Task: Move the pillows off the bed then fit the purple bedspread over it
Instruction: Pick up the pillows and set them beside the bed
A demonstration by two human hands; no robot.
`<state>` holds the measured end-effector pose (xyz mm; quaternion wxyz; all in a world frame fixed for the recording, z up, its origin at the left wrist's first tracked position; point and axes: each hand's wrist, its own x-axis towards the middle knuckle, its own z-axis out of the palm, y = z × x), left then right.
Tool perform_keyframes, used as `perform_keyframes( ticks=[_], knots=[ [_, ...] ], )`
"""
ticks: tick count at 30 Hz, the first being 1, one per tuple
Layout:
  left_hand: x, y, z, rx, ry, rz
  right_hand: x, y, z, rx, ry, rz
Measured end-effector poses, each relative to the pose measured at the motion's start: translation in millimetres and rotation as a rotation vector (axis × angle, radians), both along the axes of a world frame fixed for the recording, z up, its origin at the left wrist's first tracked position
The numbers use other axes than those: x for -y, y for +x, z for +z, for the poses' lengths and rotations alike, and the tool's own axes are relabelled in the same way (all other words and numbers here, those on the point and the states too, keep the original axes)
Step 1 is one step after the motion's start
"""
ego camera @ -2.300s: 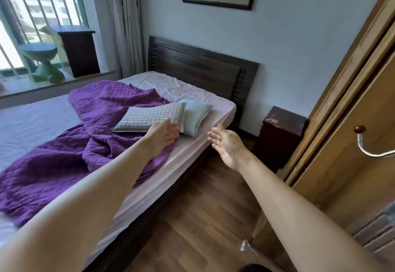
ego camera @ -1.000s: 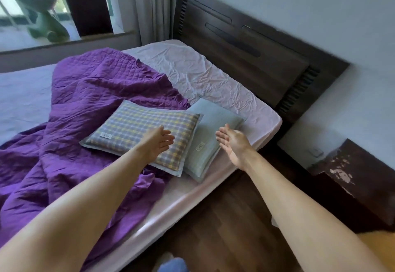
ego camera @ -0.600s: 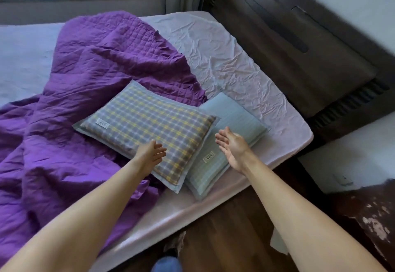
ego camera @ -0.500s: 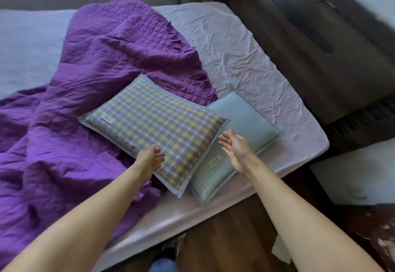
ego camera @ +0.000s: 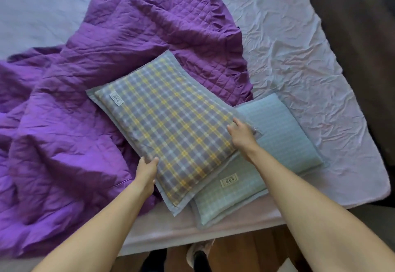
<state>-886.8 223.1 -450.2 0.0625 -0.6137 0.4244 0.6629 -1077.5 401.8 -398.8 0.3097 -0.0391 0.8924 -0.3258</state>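
A plaid pillow point(ego camera: 168, 122) in grey, purple and yellow lies partly on the crumpled purple bedspread point(ego camera: 89, 92) and overlaps a pale green pillow point(ego camera: 277, 143). My left hand point(ego camera: 147, 169) grips the plaid pillow's near long edge, thumb on top. My right hand point(ego camera: 241, 132) holds its right-hand edge, where it lies over the green pillow. Both pillows rest near the bed's side edge, on the wrinkled pale pink sheet point(ego camera: 299, 58).
The dark wooden headboard point(ego camera: 363, 36) runs along the right. Wood floor point(ego camera: 245, 254) and my feet show below the mattress edge. The bedspread is bunched over the left half of the bed.
I have stepped closer and leaned over the bed. Both hands, open in the air before, have come down onto the plaid pillow's edges and closed on them.
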Motion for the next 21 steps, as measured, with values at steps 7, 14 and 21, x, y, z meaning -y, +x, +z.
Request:
perform_keyframes(
  ticks=[7, 14, 21],
  knots=[
    [-13, -10, -42, -0.045, -0.087, 0.198, -1, -43, -45, -0.165, 0.397, 0.224],
    [-1, -23, -25, -0.145, -0.153, 0.226, -2, -67, -47, 0.053, 0.362, 0.228],
    [4, -25, 13, -0.122, -0.434, 0.102, -9, -37, -12, -0.199, 0.074, 0.194]
  ],
)
